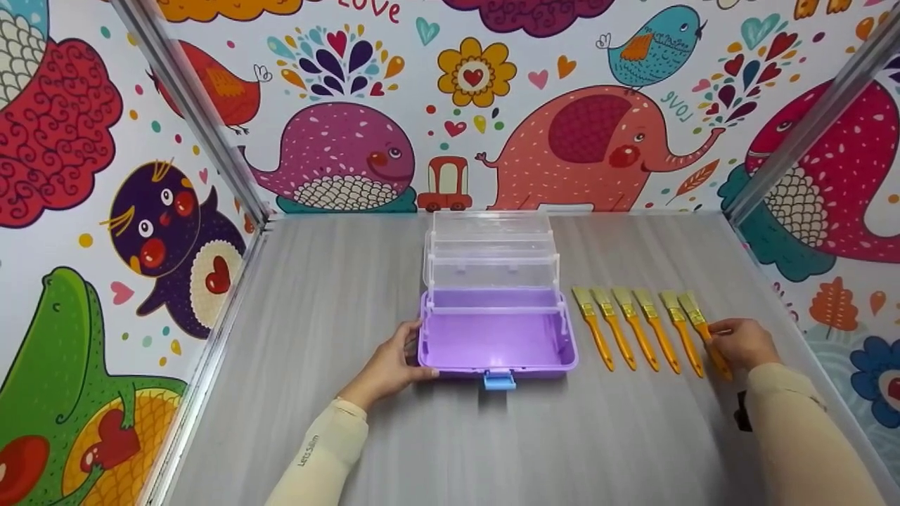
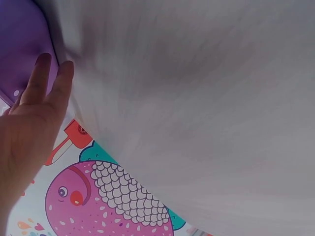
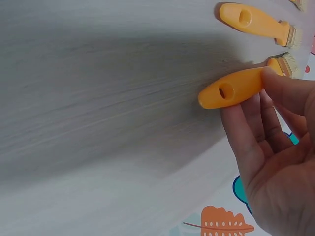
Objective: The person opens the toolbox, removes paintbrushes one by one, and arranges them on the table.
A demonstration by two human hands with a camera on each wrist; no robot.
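Note:
A purple plastic box (image 1: pixel 498 344) stands on the table with its clear lid (image 1: pixel 492 228) raised and clear trays (image 1: pixel 492 274) lifted behind the bare compartment. My left hand (image 1: pixel 385 365) rests against its front left corner, thumb at the front and other fingers along the left side; in the left wrist view two fairly straight fingers (image 2: pixel 38 81) touch the purple wall. To the right, several paintbrushes with orange handles lie in a row, bristles away from me. With thumb and fingers, my right hand (image 1: pixel 747 343) pinches the handle of the rightmost paintbrush (image 3: pixel 236 88).
A blue latch (image 1: pixel 499 381) hangs down at the box's front. The other paintbrushes (image 1: pixel 654 337) lie side by side between the box and my right hand. Walls printed with cartoon animals enclose the grey table (image 1: pixel 337 281). A small black object (image 1: pixel 742 413) shows beside my right sleeve.

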